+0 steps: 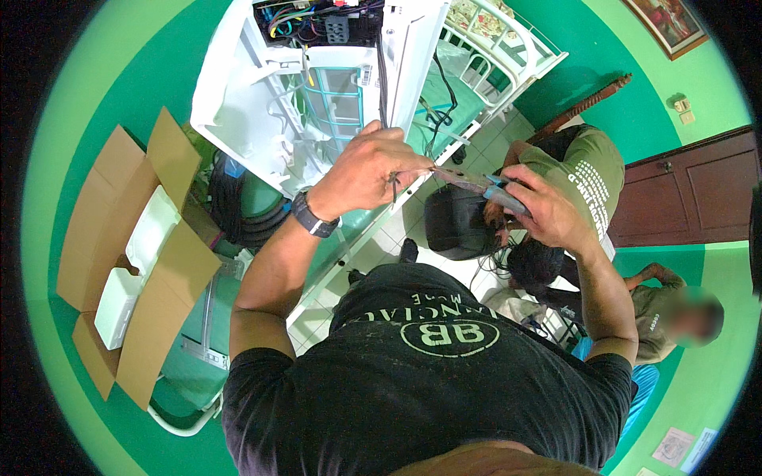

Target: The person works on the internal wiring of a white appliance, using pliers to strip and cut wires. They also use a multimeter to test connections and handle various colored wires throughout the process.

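My left hand [367,170], with a dark watch on its wrist, is closed around a dark cable [382,91]. The cable comes down from a white air conditioner unit [232,95], whose cover is off so that coloured wires [298,22] show at its top. My right hand [548,208] grips pliers [498,190] with blue and grey handles. Their jaws point left and meet the thin wire end at my left fingertips. Whether the jaws bite on the wire is too small to tell. A short dark end pokes out below my left fingers.
A white metal bed frame [520,67] stands behind the unit. On the left are an open cardboard box [103,214] with white foam and a black coiled hose [248,226]. To the right, a co-worker [583,170] bends over a black bag [452,222]; another person [659,305] is farther right.
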`<action>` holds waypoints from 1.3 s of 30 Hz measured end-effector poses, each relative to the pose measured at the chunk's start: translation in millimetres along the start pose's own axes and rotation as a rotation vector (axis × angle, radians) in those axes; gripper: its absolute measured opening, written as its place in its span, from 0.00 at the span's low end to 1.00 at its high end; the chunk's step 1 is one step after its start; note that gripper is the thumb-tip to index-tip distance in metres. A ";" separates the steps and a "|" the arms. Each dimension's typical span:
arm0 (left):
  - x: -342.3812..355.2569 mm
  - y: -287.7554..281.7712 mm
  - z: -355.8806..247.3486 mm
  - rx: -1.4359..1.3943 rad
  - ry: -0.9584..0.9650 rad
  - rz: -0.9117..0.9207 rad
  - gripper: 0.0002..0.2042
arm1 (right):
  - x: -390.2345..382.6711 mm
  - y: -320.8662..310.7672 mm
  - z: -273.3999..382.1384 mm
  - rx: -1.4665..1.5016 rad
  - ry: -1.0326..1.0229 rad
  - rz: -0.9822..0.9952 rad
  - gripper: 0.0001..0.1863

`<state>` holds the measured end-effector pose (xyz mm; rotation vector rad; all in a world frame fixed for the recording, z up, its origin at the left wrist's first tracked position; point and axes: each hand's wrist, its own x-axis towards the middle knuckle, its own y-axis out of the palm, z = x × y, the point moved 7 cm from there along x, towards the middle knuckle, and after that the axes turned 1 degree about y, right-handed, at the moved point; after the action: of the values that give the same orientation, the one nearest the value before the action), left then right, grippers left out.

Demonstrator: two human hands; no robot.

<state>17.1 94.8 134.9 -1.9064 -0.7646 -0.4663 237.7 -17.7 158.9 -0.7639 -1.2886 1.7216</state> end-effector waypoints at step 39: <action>26.5 47.2 -0.2 0.457 -0.169 0.187 0.14 | 35.7 35.1 27.7 0.318 0.286 -0.912 0.11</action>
<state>68.8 88.0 120.2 -1.5766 -0.7203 -0.0068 188.5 -3.0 133.6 -0.1572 -0.9094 0.9829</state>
